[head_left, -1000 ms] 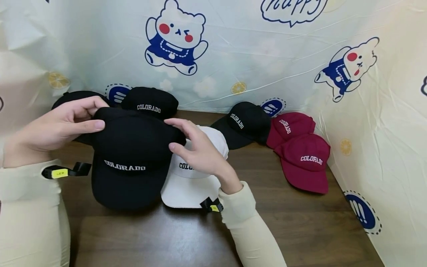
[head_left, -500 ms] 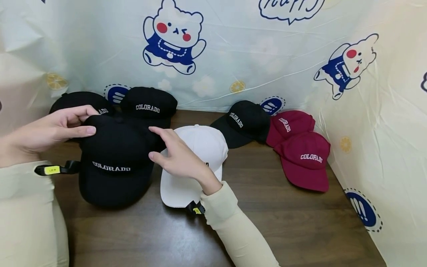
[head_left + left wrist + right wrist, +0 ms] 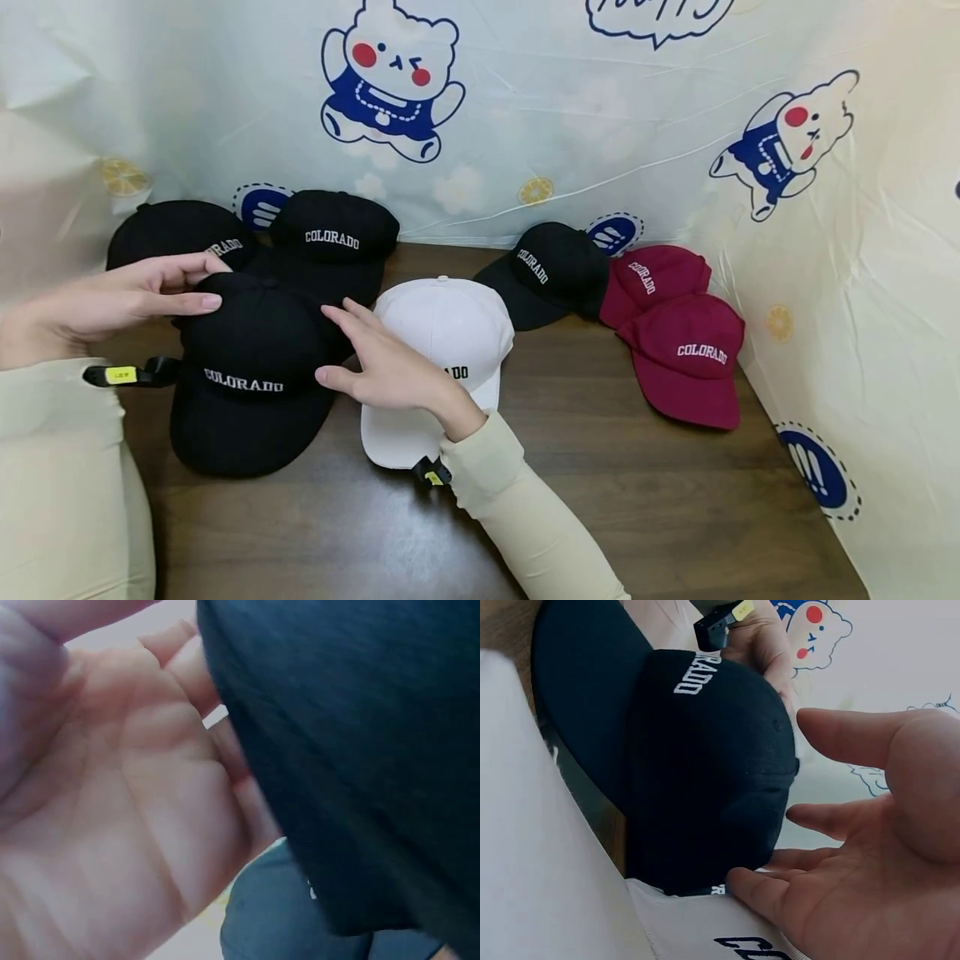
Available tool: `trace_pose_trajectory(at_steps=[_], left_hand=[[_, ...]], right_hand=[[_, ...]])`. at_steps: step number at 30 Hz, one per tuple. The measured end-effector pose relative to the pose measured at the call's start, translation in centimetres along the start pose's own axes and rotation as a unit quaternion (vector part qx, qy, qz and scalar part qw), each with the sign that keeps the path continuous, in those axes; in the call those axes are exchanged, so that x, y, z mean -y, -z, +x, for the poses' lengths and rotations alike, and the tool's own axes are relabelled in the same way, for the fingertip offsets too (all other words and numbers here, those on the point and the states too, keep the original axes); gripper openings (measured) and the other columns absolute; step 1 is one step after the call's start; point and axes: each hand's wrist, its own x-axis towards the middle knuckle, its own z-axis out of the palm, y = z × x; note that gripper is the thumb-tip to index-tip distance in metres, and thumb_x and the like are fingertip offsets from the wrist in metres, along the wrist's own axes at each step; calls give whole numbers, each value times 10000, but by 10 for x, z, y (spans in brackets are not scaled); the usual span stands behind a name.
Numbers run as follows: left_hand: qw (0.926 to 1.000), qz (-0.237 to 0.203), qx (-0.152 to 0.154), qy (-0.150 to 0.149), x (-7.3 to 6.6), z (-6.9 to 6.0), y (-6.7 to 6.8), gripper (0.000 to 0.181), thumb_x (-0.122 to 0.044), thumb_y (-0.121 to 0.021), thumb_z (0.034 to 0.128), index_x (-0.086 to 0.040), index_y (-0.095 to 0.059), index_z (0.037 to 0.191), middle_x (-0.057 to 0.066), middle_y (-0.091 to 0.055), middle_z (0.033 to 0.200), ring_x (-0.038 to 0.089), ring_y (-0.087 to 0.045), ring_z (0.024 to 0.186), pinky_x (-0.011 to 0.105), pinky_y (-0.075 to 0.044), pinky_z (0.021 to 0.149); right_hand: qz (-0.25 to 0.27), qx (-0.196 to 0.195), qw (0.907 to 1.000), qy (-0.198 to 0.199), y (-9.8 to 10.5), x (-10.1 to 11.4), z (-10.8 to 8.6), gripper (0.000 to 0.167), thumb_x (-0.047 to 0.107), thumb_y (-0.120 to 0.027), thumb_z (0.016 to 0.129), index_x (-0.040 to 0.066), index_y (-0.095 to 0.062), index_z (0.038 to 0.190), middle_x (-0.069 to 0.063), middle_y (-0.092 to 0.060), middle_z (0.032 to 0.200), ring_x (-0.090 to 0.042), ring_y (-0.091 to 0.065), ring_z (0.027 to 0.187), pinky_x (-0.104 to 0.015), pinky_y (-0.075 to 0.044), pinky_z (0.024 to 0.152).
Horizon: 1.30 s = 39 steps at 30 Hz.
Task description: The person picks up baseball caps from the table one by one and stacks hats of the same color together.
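at the left of the brown wooden table [image 3: 645, 508], the left hand [image 3: 146, 289] pinches a black rounded cloth cap [image 3: 251, 337] between thumb and fingers; the right hand [image 3: 384, 360] (fingers spread) is beside it, over a white rounded cloth cap [image 3: 442, 321].

Looks like a sheeted-off tabletop nook you've got there, though I can't tell if it's in a home or an office. Giveaway: pale printed sheeting [image 3: 495, 125] hangs beyond where your left hand [image 3: 112, 300] pinches the black cap [image 3: 251, 346], creased, and it runs down both sides of that grip too. Behind and above the grip there's a winking cartoon bear [image 3: 390, 96], plus an orange slice print [image 3: 536, 191] off right. Below it you've got a brown wood-grain tabletop [image 3: 675, 500].
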Motion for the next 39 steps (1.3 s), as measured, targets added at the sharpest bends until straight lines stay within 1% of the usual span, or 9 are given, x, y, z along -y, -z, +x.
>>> trace_pose_trajectory(at_steps=[5, 10, 15, 18, 24, 27, 32, 36, 39], left_hand=[[9988, 307, 84, 375, 11, -1, 3, 371, -28, -537, 1098, -64, -523, 1467, -7, -689, 1302, 111, -661, 1131, 191, -518, 900], [9947, 658, 27, 795, 20, -4, 7, 444, -122, -563, 1108, -103, -496, 1547, -144, -647, 1363, -31, -585, 1198, 154, -479, 900], [9925, 804, 132, 909, 24, -2, 7, 478, -165, -573, 1109, -88, -484, 1573, -203, -633, 1369, -85, -562, 1207, 132, -462, 909], [9926, 784, 246, 896, 24, 1, 6, 484, -172, -568, 1112, -86, -480, 1580, -195, -637, 1372, -77, -567, 1212, 136, -461, 920], [9915, 934, 51, 900, 26, 3, 5, 475, -163, -586, 1102, -93, -496, 1563, -166, -643, 1344, -58, -571, 1182, 140, -454, 905], [9889, 1112, -164, 974, 26, 4, 4, 470, -157, -596, 1096, -83, -497, 1550, -78, -626, 1341, -52, -571, 1142, 141, -456, 881], [9834, 1343, -530, 1095, 21, 7, 4, 455, -192, -594, 1104, -80, -502, 1536, 54, -585, 1350, -75, -558, 1092, 125, -467, 848], [9759, 1600, -914, 1173, 12, 9, 5, 444, -272, -567, 1120, -94, -518, 1524, 72, -593, 1370, -128, -520, 1054, 104, -449, 815], [9688, 1777, -1259, 1179, 3, 11, 7, 460, -337, -563, 1119, -129, -528, 1527, -106, -606, 1327, -140, -496, 1037, 101, -414, 796]], right_hand=[[129, 213, 9996, -102, 0, -1, 0, 785, 333, -623, 1074, 138, -199, 1705, -74, -31, 1789, -141, -39, 1639, -333, -175, 1298], [103, 496, 9987, -105, 1, -3, 0, 800, 354, -618, 1078, 120, -182, 1706, -98, -32, 1787, -131, -39, 1636, -272, -139, 1291], [-29, 905, 9959, -22, 2, -3, 0, 822, 351, -620, 1083, 99, -147, 1707, -118, -73, 1783, -109, -57, 1632, -206, -117, 1271], [63, 946, 9955, 7, 3, -4, -1, 824, 338, -622, 1084, 104, -138, 1709, -81, -95, 1785, -84, -79, 1625, -194, -126, 1266], [271, 548, 9980, 153, 15, 0, -7, 796, 333, -630, 1083, 110, -185, 1703, 12, -195, 1765, -82, -272, 1569, -207, -205, 1253], [346, 339, 9986, 214, 21, 1, -11, 772, 340, -623, 1087, 131, -206, 1701, 40, -224, 1753, -74, -296, 1562, -230, -276, 1238], [773, -31, 9958, 482, 32, 0, -17, 721, 258, -633, 1089, 126, -255, 1689, 1, -271, 1736, -89, -366, 1531, -252, -374, 1198], [988, -436, 9910, 794, 44, -2, -24, 665, 176, -642, 1080, 86, -329, 1659, -34, -335, 1705, -85, -377, 1522, -250, -384, 1190], [887, -845, 9877, 969, 55, -3, -30, 625, 128, -647, 1069, 61, -383, 1632, -62, -391, 1671, -127, -416, 1500, -298, -406, 1191]])
